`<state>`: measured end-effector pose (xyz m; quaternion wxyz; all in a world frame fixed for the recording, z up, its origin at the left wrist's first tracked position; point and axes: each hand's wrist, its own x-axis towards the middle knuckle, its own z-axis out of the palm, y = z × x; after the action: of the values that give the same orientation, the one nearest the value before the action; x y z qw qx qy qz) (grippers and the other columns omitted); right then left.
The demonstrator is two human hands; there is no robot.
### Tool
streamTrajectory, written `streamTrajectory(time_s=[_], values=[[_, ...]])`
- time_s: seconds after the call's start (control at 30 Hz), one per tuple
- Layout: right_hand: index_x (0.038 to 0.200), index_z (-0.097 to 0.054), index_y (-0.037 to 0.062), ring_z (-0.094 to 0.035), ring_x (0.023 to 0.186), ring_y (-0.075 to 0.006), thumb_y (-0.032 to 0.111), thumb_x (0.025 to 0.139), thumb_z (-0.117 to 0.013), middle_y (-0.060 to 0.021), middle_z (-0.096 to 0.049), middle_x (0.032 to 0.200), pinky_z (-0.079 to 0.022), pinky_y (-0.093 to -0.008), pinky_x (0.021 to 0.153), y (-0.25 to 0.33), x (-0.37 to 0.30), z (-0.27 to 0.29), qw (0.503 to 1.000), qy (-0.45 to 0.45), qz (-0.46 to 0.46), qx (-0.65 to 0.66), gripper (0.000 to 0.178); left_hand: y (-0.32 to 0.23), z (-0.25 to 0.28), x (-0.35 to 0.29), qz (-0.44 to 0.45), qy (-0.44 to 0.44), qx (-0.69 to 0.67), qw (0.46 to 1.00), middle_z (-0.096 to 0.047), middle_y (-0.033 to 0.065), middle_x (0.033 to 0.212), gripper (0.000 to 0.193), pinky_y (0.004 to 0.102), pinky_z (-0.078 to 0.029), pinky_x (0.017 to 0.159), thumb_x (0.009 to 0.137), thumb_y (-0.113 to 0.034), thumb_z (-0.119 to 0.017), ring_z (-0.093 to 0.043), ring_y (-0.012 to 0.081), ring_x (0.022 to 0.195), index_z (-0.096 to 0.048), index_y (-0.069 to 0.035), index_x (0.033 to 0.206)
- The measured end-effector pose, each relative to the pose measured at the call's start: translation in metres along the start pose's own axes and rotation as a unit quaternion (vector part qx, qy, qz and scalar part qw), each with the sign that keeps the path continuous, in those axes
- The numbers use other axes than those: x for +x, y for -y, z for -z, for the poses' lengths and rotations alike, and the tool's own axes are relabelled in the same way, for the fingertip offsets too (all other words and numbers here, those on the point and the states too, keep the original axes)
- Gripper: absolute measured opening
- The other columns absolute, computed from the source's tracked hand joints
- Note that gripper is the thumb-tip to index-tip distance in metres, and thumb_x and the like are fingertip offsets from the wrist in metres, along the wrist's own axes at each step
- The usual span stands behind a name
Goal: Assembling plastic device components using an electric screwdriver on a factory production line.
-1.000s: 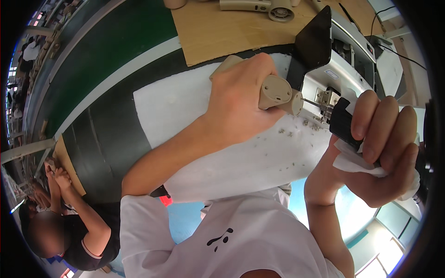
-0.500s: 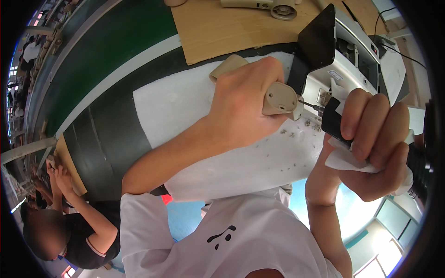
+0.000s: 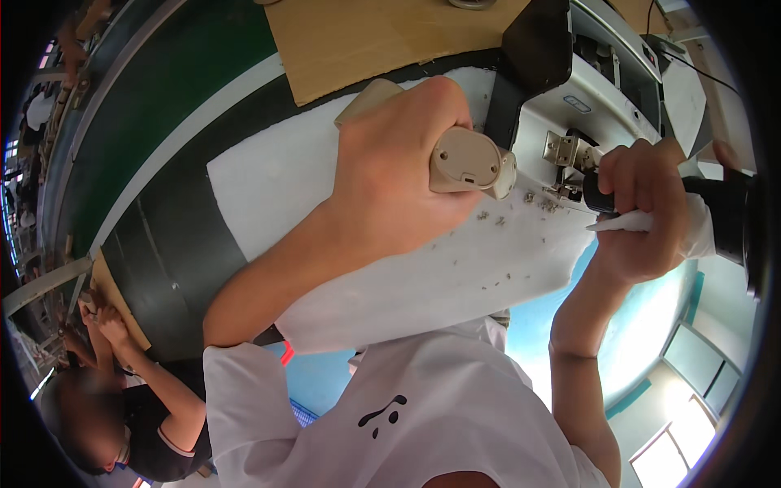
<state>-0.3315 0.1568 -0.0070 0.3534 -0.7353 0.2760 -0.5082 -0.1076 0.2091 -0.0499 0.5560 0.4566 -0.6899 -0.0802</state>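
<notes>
My left hand [image 3: 390, 167] is wrapped round a beige plastic housing [image 3: 468, 159]. Its rounded end, with small holes and a slot, faces me, and another beige part [image 3: 366, 102] shows behind my knuckles. My right hand [image 3: 647, 207] grips a black electric screwdriver [image 3: 724, 215] with white wrapping [image 3: 698, 232] on its body. The screwdriver's front end is at the small metal bracket [image 3: 563, 150] on a silver screw feeder [image 3: 610, 110]; its bit cannot be made out there. Small screws [image 3: 492, 218] lie scattered below, on the white foam sheet [image 3: 366, 305].
A black upright plate [image 3: 537, 53] stands at the feeder's left side. Cardboard [image 3: 366, 45] lies at the back, beside a green belt [image 3: 195, 73]. At the lower left, a co-worker in a dark shirt [image 3: 163, 407] handles a small part. A cable [image 3: 704, 73] runs behind the feeder.
The screwdriver has moved away from the beige housing, right to the feeder's bracket. My left hand still holds the housing, now slightly further left and up in the picture.
</notes>
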Motion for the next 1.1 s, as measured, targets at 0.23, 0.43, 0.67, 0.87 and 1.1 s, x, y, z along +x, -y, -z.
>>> streamTrajectory(time_s=[0.23, 0.43, 0.67, 0.87, 1.1], values=[[0.124, -0.038, 0.0, -0.036, 0.05, -0.0126, 0.0, 0.091, -0.046, -0.0067, -0.04, 0.063, -0.039, -0.0314, 0.05, 0.013, 0.015, -0.03, 0.989, -0.122, -0.078, -0.013, 0.034, 0.001, 0.005, -0.001, 0.009, -0.003, 0.008, 1.0, -0.066, 0.0091, 0.07, 0.047, 0.0198, -0.044, 0.051, 0.057, 0.001, -0.087, -0.056, 0.0088, 0.056, -0.046, -0.006, 0.078], [0.105, -0.047, 0.0029, -0.031, 0.049, -0.0087, 0.005, 0.088, -0.051, 0.0006, -0.032, 0.062, -0.032, -0.0283, 0.049, 0.017, 0.01, -0.027, 0.939, -0.154, -0.183, 0.246, 0.017, 0.006, 0.006, -0.005, 0.012, -0.004, -0.013, 1.0, -0.066, 0.0081, 0.07, 0.047, 0.0202, -0.045, 0.051, 0.056, 0.002, -0.087, -0.057, 0.0089, 0.057, -0.046, -0.006, 0.078], [0.065, -0.037, 0.0178, -0.036, 0.057, -0.0086, 0.016, 0.091, -0.051, 0.0029, -0.039, 0.063, -0.036, -0.0241, 0.063, 0.057, 0.01, -0.045, 0.866, -0.092, -0.075, 0.486, 0.029, 0.003, 0.001, -0.002, 0.013, 0.001, -0.009, 1.0, -0.067, 0.007, 0.073, 0.047, 0.0205, -0.046, 0.053, 0.057, 0.003, -0.087, -0.059, 0.009, 0.059, -0.047, -0.006, 0.078], [0.067, -0.039, 0.0184, -0.039, 0.063, -0.009, 0.021, 0.093, -0.05, 0.0041, -0.042, 0.065, -0.036, -0.0241, 0.067, 0.05, 0.002, -0.048, 0.886, -0.115, -0.059, 0.445, 0.028, 0.002, 0.0, -0.003, 0.065, -0.035, -0.036, 0.997, -0.05, 0.0036, 0.065, 0.042, 0.0321, -0.036, 0.047, 0.054, -0.004, -0.085, -0.048, 0.0219, 0.053, -0.049, -0.009, 0.074], [0.067, -0.039, 0.0186, -0.039, 0.06, -0.0088, 0.021, 0.094, -0.051, 0.0038, -0.042, 0.065, -0.037, -0.0249, 0.065, 0.045, 0.009, -0.051, 0.911, -0.045, -0.058, 0.406, 0.029, 0.002, -0.001, -0.001, 0.067, -0.043, -0.048, 0.996, -0.049, 0.0043, 0.065, 0.043, 0.0329, -0.037, 0.048, 0.052, -0.001, -0.084, -0.049, 0.0226, 0.053, -0.048, -0.009, 0.074]])
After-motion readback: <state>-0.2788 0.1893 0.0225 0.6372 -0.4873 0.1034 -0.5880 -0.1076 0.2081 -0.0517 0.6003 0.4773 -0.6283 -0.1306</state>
